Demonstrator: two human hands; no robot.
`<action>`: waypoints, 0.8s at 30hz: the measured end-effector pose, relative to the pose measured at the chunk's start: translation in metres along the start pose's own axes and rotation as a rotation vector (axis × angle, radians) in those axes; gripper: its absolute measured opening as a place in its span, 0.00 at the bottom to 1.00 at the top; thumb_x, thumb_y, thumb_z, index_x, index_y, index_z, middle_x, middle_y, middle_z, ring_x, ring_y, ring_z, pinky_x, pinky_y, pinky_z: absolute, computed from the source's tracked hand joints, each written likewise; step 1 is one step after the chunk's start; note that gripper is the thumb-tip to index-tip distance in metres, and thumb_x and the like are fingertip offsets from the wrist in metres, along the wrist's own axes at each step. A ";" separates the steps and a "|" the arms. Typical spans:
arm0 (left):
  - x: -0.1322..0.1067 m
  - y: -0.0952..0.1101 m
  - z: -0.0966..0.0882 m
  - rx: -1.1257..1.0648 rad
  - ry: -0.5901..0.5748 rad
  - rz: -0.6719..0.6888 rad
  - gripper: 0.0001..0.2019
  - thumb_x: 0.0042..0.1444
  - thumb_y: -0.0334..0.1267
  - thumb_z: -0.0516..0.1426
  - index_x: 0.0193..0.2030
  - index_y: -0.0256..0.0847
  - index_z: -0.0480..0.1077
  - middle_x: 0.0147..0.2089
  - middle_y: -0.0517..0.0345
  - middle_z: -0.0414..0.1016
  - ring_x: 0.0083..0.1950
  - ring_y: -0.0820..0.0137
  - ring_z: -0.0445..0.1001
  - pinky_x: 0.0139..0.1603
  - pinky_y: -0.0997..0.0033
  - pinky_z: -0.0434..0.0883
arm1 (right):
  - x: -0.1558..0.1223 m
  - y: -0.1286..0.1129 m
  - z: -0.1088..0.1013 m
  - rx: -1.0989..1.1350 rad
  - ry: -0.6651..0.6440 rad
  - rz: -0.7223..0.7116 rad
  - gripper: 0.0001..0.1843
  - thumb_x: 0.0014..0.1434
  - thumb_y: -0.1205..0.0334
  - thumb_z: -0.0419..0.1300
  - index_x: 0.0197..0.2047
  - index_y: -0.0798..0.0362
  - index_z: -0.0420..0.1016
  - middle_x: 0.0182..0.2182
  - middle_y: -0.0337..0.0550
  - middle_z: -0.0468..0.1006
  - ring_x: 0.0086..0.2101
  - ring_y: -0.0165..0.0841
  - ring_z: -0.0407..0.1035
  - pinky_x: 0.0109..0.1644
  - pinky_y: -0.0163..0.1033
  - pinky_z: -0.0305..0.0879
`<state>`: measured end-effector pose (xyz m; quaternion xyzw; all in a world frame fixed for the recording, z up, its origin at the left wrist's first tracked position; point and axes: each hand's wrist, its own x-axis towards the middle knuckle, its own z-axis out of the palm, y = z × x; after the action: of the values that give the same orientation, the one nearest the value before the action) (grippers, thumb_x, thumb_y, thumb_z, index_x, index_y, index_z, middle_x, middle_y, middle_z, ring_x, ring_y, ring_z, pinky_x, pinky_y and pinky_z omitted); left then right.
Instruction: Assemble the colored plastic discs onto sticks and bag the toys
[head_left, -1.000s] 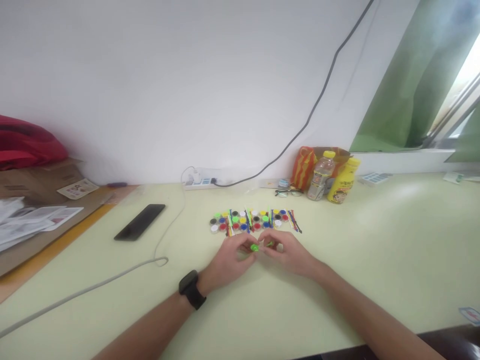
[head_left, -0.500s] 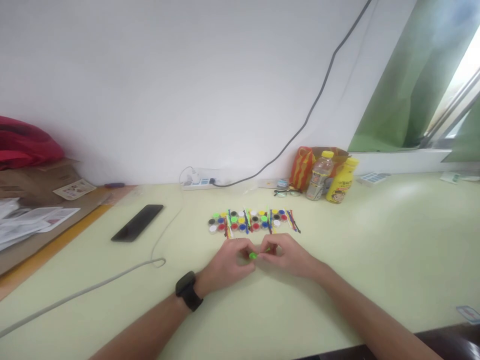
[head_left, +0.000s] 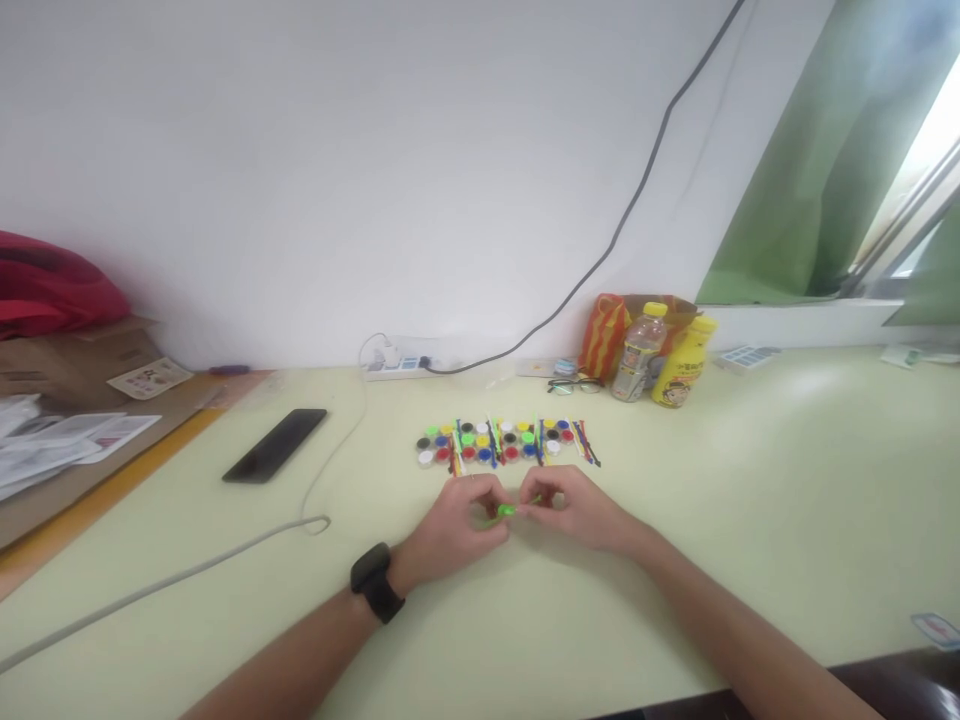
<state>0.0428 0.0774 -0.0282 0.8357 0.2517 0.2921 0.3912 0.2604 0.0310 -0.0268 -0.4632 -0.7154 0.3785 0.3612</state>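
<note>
Green piece (head_left: 508, 510) is held between your two hands, low over the pale table (head_left: 750, 500) and just in front of the rows of coloured caps (head_left: 495, 442). Your left hand (head_left: 454, 528) is curled, with thumb and forefinger pressed together on the left side of the piece. Your right hand (head_left: 574, 512) meets it from the other side, fingertips pinched on the same small thing, so the two hands nearly touch. The piece is too small and blurred to tell whether it is one part or two.

You wear a black watch (head_left: 373, 582) on your left wrist. Thin coloured sticks (head_left: 589, 442) lie among the caps and at the right end of the rows.

Well to the left lies a dark phone (head_left: 274, 445), flat on the table. A grey cable (head_left: 187, 572) runs across the table between it and your left arm. At the wall behind the caps is a white power strip (head_left: 401, 366). To its right are a pair of glasses (head_left: 576, 384), a clear bottle (head_left: 637, 366), a yellow bottle (head_left: 681, 374) and an orange bag (head_left: 604, 335), close together.
</note>
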 end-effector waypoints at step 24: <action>0.008 -0.012 -0.006 -0.476 0.055 -0.210 0.13 0.58 0.44 0.65 0.45 0.39 0.73 0.44 0.52 0.77 0.47 0.65 0.76 0.50 0.64 0.73 | 0.000 0.002 -0.005 0.162 0.047 0.088 0.36 0.70 0.40 0.44 0.15 0.52 0.60 0.14 0.35 0.54 0.20 0.28 0.51 0.27 0.37 0.52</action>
<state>0.0421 0.0920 -0.0324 0.6810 0.2718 0.3234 0.5982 0.2657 0.0331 -0.0263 -0.4721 -0.6527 0.4397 0.3972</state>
